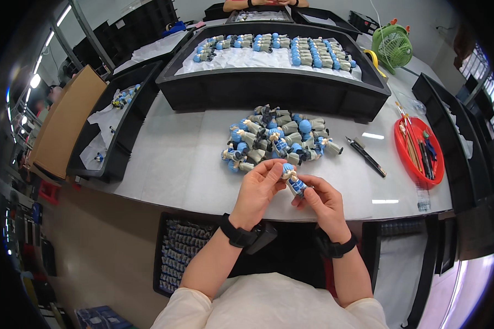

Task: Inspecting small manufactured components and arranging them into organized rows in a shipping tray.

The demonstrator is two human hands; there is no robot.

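Between my two hands, over the near part of the table, is a small figurine [295, 182] with a blue cap and blue-and-white clothing. My left hand [260, 189] pinches it near the head, while the fingers of my right hand [323, 200] close on its lower end. Just beyond my hands lies a heap of similar figurines [280, 134], blue-headed with grey-beige bodies, lying at all angles. To the right of the heap a black pen-like tool [368, 158] rests on the table.
A large black tray [274, 82] with rows of figurines on white lining stands behind the heap. At right are a red basket [421, 174] of brushes and tools and a green fan [392, 46]. More black trays [115, 151] flank the table. Another person's hands [266, 3] show at the far side.
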